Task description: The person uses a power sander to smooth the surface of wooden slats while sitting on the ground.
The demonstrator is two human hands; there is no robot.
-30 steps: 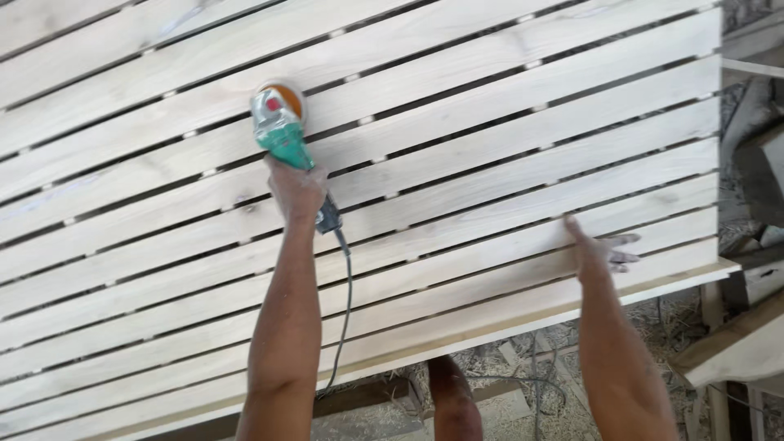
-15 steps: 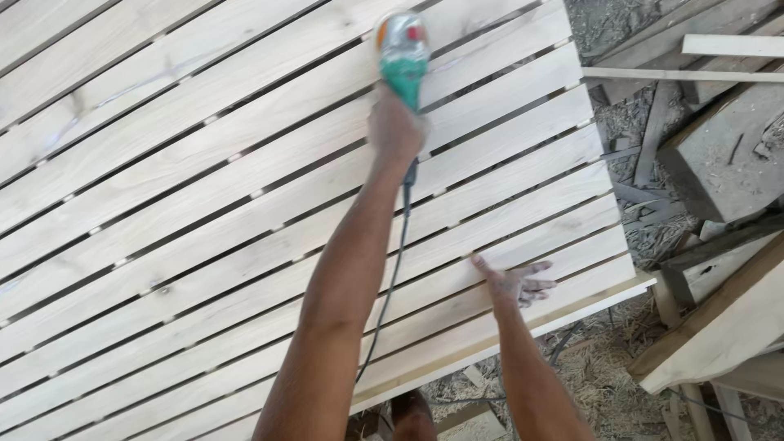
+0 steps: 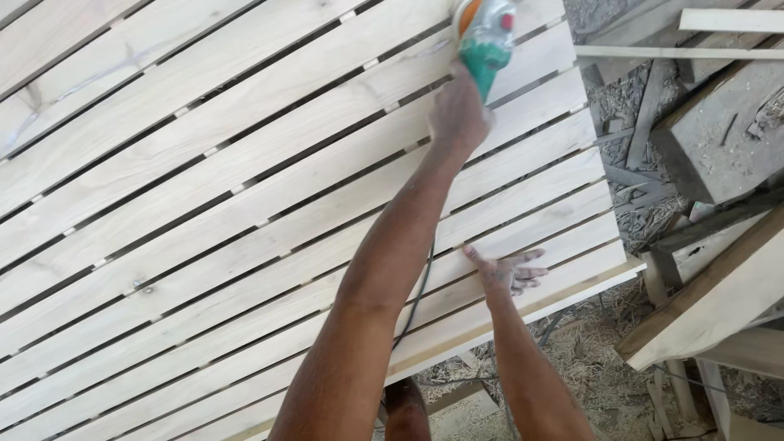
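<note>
While one sander runs, two hands on slats

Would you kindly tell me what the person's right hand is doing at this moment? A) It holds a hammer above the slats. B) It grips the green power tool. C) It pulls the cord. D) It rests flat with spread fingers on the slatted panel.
D: the right hand lies open, fingers spread, on the slatted wooden panel near its lower edge, while the left hand holds the green sander farther up.
</note>
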